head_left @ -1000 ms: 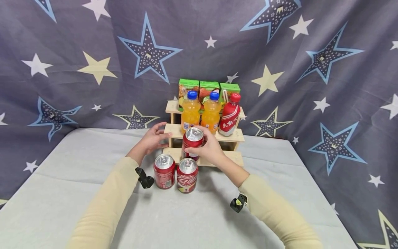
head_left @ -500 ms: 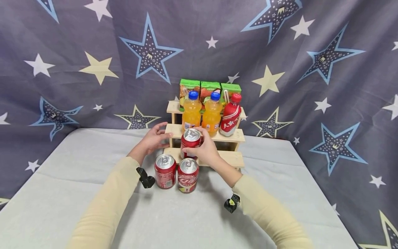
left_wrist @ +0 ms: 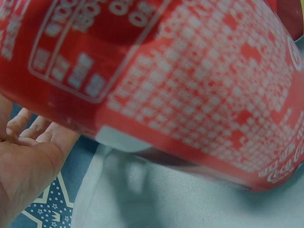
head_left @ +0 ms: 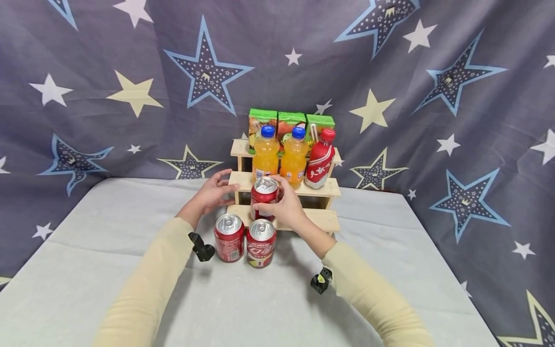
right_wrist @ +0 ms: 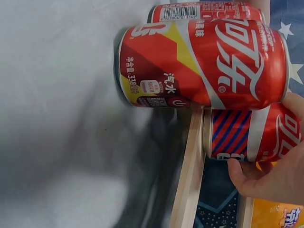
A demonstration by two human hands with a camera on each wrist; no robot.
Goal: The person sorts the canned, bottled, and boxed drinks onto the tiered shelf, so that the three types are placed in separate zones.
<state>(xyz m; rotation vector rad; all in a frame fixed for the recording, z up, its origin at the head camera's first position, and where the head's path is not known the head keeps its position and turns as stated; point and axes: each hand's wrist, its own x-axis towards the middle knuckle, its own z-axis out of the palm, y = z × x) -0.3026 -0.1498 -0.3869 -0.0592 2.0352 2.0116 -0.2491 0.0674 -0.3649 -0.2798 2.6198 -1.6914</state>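
Note:
My right hand grips a red cola can, thumb on its front and fingers round its far right side. In the right wrist view this can stands with its base at the bottom board of the wooden shelf. My left hand is at the left end of the middle board, fingers spread and fingertips at the wood. Two more red cola cans, the left one and the right one, stand upright on the table before the shelf. The left can fills much of the left wrist view.
Two orange drink bottles with blue caps and a red bottle stand on the middle board. Several green-topped juice boxes line the top board. A star-patterned cloth hangs behind the white-covered table.
My right hand has shifted a little to the left with the can, which has moved along the bottom board's left part. My left hand has stayed at the shelf's left end.

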